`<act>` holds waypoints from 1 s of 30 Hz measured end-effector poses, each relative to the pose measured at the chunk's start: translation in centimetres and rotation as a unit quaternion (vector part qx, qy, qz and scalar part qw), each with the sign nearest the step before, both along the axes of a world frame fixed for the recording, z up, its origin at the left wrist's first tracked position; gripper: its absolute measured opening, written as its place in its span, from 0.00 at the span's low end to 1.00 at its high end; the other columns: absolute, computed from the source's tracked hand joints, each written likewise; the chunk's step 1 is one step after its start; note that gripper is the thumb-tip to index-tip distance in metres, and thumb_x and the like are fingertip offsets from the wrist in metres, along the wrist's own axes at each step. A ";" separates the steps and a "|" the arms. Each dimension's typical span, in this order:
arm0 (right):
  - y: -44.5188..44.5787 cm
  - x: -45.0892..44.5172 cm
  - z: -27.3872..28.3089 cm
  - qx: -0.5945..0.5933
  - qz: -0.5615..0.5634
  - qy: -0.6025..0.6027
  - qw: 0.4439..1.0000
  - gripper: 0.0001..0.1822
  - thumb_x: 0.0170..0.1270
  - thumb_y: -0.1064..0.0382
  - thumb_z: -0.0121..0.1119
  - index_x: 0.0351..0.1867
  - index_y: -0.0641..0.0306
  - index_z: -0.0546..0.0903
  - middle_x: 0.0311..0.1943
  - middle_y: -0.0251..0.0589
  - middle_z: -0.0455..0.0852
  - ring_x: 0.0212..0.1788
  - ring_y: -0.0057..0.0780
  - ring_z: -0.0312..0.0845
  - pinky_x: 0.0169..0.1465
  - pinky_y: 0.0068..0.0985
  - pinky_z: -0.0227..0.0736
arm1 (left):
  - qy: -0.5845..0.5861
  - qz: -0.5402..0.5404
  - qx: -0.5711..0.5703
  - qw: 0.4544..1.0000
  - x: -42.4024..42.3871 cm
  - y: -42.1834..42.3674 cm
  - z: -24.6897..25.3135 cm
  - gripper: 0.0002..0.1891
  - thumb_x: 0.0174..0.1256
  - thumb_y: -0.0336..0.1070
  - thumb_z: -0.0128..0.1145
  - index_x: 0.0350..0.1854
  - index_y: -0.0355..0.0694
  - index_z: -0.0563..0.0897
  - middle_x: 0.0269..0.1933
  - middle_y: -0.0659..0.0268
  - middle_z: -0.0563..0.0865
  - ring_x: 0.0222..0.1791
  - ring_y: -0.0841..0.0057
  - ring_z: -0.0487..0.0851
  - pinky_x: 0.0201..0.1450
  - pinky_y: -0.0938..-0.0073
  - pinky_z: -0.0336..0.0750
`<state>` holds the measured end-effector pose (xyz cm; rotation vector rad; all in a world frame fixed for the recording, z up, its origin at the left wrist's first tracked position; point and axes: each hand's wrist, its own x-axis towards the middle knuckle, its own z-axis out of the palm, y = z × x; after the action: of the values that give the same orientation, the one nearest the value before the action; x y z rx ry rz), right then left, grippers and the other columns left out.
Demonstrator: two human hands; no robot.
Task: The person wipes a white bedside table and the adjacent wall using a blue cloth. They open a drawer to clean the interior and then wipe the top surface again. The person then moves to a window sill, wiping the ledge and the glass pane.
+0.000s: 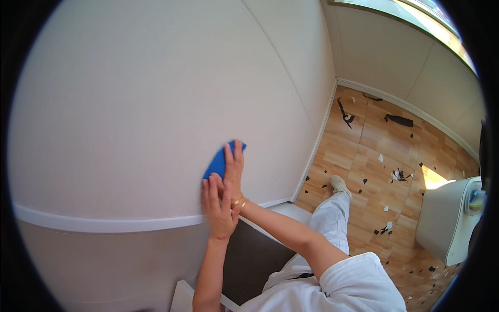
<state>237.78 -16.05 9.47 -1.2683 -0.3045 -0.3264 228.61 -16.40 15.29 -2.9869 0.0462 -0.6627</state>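
Note:
My right hand [232,171] lies flat on a blue piece of cloth or sheet [216,163] and presses it to a pale wall panel [136,117]. Its index and middle fingers stretch up along the piece, whose upper right edge looks ragged. Gold-coloured bangles [239,202] circle that wrist. Just below and slightly left, my left hand [220,214] rests with fingers pointing up at the piece's lower edge, nothing visible in its grasp. Part of the blue piece is hidden under my right hand.
White trim [117,224] runs below the panel, above a dark recessed surface [251,261]. Torn black strips [400,120] and white scraps [381,158] litter the wood-look floor [351,156]. A pale rounded bin or stool [440,222] stands right, a clear container [475,202] on it.

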 end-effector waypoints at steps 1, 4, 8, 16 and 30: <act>-0.5 2.1 1.9 -0.010 -0.014 -0.040 0.999 0.38 0.62 0.42 0.51 0.68 0.59 0.58 0.71 0.55 0.47 0.73 0.53 0.39 0.69 0.51 0.37 | -0.021 -0.005 0.010 1.000 1.2 -0.1 0.6 0.29 0.72 0.53 0.37 0.66 0.35 0.65 0.69 0.44 0.57 0.68 0.43 0.56 0.67 0.47 0.53; -1.2 7.6 4.9 -0.031 -0.024 -0.087 0.995 0.36 0.63 0.43 0.49 0.69 0.59 0.58 0.71 0.51 0.49 0.73 0.52 0.40 0.69 0.52 0.34 | -0.041 -0.013 -0.019 0.999 4.6 -0.4 1.1 0.31 0.71 0.54 0.39 0.67 0.34 0.62 0.70 0.43 0.56 0.69 0.42 0.54 0.67 0.46 0.53; -2.1 12.1 0.3 -0.025 -0.010 -0.119 0.992 0.40 0.63 0.42 0.48 0.71 0.61 0.53 0.72 0.52 0.48 0.73 0.52 0.39 0.70 0.51 0.32 | -0.020 -0.009 0.019 1.000 9.1 -1.2 -1.2 0.32 0.70 0.54 0.41 0.67 0.34 0.62 0.70 0.43 0.56 0.69 0.41 0.54 0.67 0.44 0.52; -3.9 22.2 -8.4 0.027 -0.029 0.327 0.944 0.42 0.64 0.45 0.46 0.70 0.71 0.46 0.71 0.59 0.44 0.73 0.52 0.38 0.72 0.38 0.35 | 0.051 -0.036 -0.022 0.998 22.4 -3.2 -1.7 0.29 0.70 0.54 0.43 0.65 0.38 0.67 0.69 0.46 0.60 0.70 0.47 0.54 0.68 0.45 0.50; -7.8 41.9 11.8 -0.053 -0.018 -0.266 0.962 0.48 0.56 0.33 0.51 0.69 0.66 0.55 0.70 0.57 0.52 0.72 0.56 0.44 0.70 0.51 0.34 | -0.150 -0.074 -0.037 0.985 36.7 -5.5 5.1 0.33 0.71 0.56 0.39 0.68 0.34 0.58 0.70 0.43 0.54 0.70 0.41 0.51 0.67 0.44 0.50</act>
<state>279.72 -23.82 21.24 -1.2773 -0.7653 -0.6920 265.32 -21.85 20.42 -2.9349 0.2294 -1.1488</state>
